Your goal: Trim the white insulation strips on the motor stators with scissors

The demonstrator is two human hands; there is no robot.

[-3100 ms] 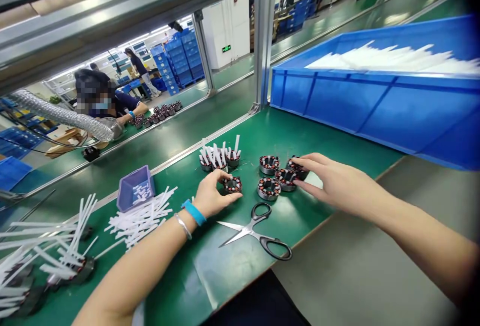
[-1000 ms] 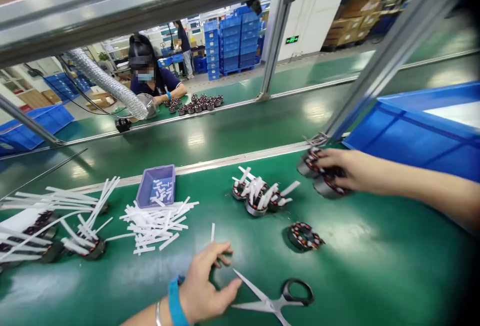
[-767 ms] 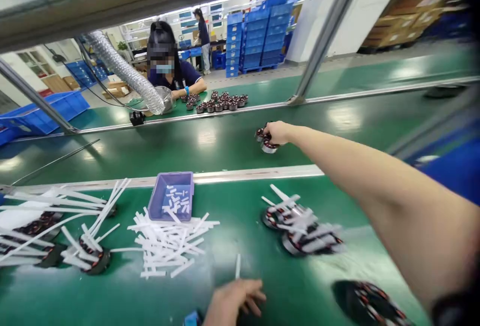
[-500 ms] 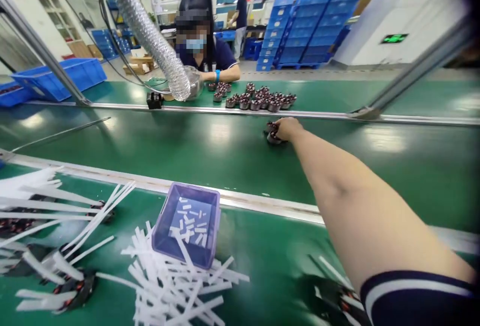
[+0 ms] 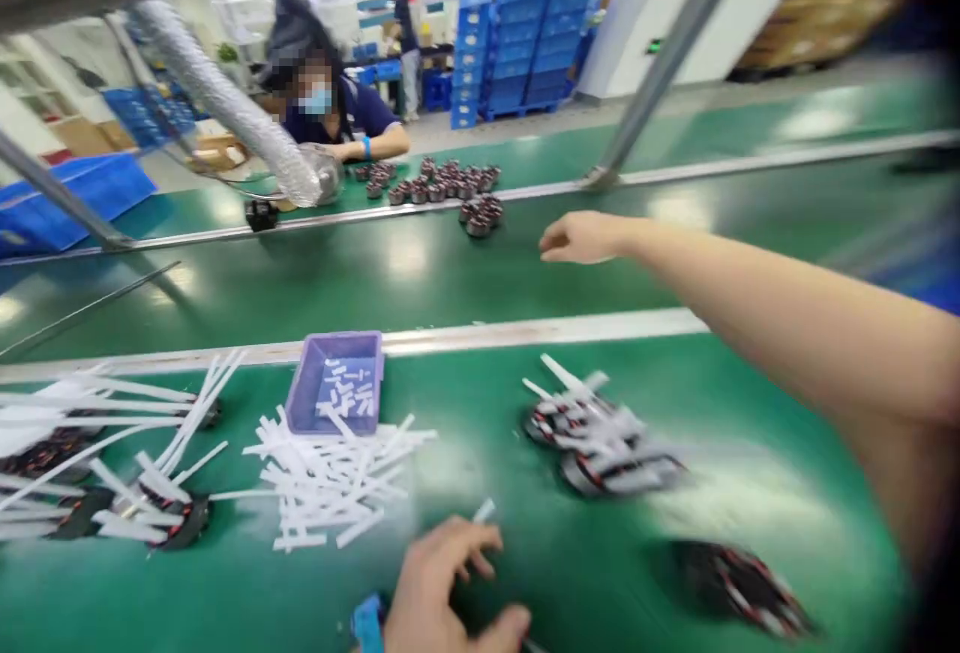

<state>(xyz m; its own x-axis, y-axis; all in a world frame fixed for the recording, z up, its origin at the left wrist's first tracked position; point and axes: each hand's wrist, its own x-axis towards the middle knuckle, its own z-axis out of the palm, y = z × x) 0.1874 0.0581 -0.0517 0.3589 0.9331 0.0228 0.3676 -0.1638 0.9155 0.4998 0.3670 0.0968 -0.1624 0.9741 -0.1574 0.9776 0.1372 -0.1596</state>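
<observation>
My right hand reaches over the green conveyor belt, holding nothing, with thumb and fingers a little apart. To its left, apart from it, a small cluster of round dark-and-copper wound parts sits on the belt. At the near bench's front, my left hand is open, its thumb spread from half-bent fingers. One white strip end shows just beyond those fingers. Right of it lie dark rings with white strips on them, and a blurred dark ring with reddish parts.
A purple bin holds short white pieces, beside a pile of white strips. More rings with strips lie left. Across the belt, a masked co-worker sits behind more wound parts and a silver duct. Metal posts rise there.
My right hand has let go of the wound parts on the belt and drawn away to the right. My left hand has come into view. The view has turned rightward.
</observation>
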